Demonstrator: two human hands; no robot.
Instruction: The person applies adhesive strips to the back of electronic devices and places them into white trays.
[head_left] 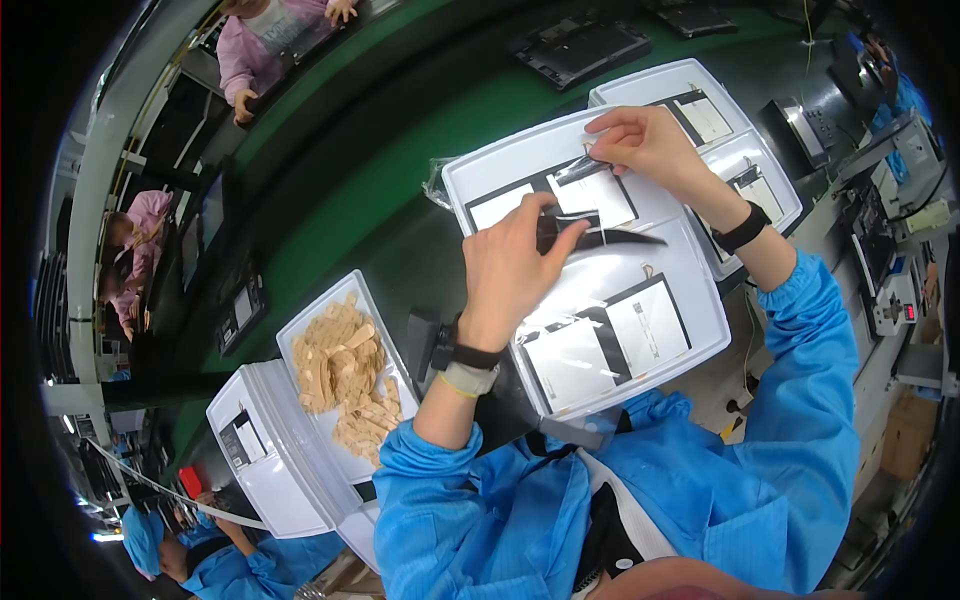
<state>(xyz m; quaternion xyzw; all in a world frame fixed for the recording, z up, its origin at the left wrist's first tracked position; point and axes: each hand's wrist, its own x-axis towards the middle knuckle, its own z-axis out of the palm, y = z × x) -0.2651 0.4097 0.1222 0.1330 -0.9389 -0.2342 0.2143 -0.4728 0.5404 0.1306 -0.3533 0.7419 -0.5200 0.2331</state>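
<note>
My left hand is closed around a black, curved, pointed tool, perhaps tweezers, whose tip points right. It hovers over a white plastic tray with two compartments. In the far compartment lies a flat black-and-white battery pack, partly covered by my left fingers. My right hand pinches at that pack's far edge, by its small connector cable; what sits between the fingertips is too small to make out. A dark, shiny strip runs beside those fingertips. Another battery pack rests in the near compartment.
A second white tray with similar packs stands at the right. To the left, a white box holds many tan strips, beside stacked white trays. Dark device parts lie on the green bench. Other people work across and at the lower left.
</note>
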